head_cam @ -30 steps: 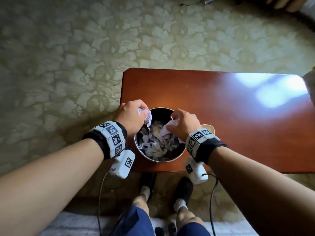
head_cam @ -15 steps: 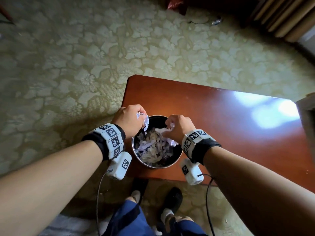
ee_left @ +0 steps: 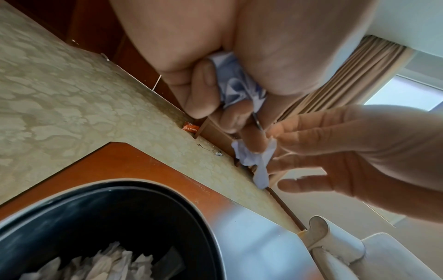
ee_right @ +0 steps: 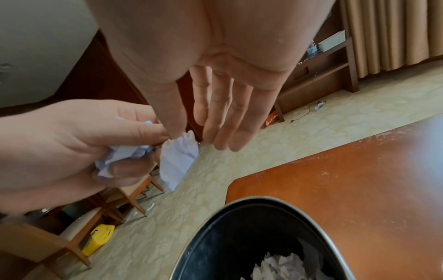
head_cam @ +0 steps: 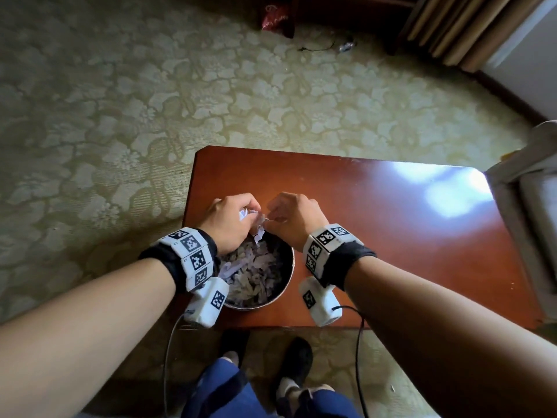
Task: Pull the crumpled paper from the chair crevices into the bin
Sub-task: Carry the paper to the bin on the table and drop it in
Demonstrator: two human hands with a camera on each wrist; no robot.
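Note:
A round metal bin [head_cam: 291, 273] stands on the red-brown table [head_cam: 391, 251], holding several crumpled papers [head_cam: 253, 273]. My left hand [head_cam: 232, 218] hovers over the bin's far rim and grips a wad of crumpled paper [ee_left: 235, 83]. A loose strip of it [ee_right: 177, 161] hangs below the fingers. My right hand [head_cam: 292, 218] is close beside it, fingers [ee_right: 220, 117] straight and spread in the right wrist view. Its thumb tip touches the top of the hanging strip, and nothing lies in its palm.
A pale upholstered chair [head_cam: 536, 191] stands at the table's right end. Patterned carpet [head_cam: 120, 116] surrounds the table. Wooden chairs [ee_right: 79, 217] and a yellow bag [ee_right: 98, 238] are off to the left. Curtains [head_cam: 452, 25] and a low shelf [ee_right: 323, 75] stand beyond.
Both hands have moved from over the bin's middle to its far rim and drawn together. The white piece the right hand held is gone from it, and its fingers have straightened.

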